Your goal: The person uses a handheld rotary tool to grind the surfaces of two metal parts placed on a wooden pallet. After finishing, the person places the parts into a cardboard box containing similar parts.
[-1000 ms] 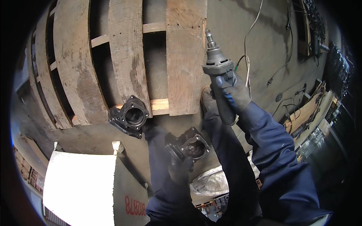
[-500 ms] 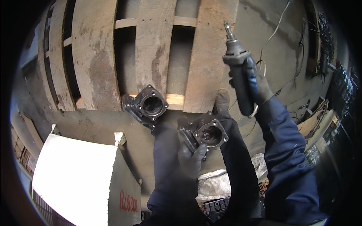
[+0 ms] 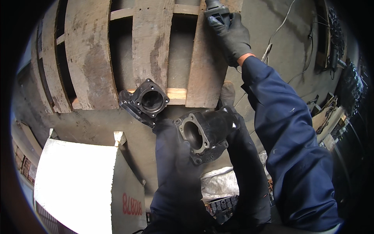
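Note:
A black cast metal housing (image 3: 212, 126) with a square bolt-holed flange and a round bore is tilted over my lap. My gloved left hand (image 3: 186, 158) grips its lower left side, with the thumb by the flange. Farther forward, my gloved right hand (image 3: 232, 37) is wrapped round a grey-and-black die grinder (image 3: 215, 9) over the right-hand pallet board. The front end of the grinder is cut off by the top of the picture. A second similar housing (image 3: 137, 107) rests near the pallet's close edge, its bore facing up.
A wooden pallet (image 3: 150, 46) with gaps between its boards lies ahead. To the left stands a large white metal box (image 3: 76, 175). A power cord (image 3: 280, 25) trails over the floor on the right, near wood and metal pieces. A crumpled white sack (image 3: 218, 187) lies beneath me.
My right hand has carried the grinder forward and left, over the pallet. My left hand has turned the held housing so its flange faces more to the left.

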{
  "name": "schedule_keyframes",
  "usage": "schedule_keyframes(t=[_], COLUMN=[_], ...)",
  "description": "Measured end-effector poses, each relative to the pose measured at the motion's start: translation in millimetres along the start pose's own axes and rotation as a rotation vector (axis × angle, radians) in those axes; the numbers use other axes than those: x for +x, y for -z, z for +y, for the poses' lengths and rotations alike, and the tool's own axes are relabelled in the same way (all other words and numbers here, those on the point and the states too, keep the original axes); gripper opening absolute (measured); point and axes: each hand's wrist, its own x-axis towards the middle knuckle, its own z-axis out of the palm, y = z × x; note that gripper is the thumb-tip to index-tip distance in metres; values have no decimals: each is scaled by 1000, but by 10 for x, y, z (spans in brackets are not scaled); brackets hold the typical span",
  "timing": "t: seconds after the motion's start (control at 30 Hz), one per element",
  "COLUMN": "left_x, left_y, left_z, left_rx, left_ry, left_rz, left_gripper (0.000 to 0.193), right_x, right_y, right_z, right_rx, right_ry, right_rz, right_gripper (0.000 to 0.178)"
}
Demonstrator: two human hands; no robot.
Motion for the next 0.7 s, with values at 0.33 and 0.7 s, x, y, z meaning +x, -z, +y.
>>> schedule_keyframes(t=[0.33,0.7], left_x=[38,-10], left_y=[261,230], left_z=[-60,-36], left_rx=[806,666], left_ry=[-317,-151], left_rz=[102,184], left_gripper=[46,46], right_x=[35,-53], right_y=[136,116], right_z=[-11,-76], right_rx=[-126,-169], right_ry=[-14,94], right_rz=[-79,-131], right_gripper=[85,62])
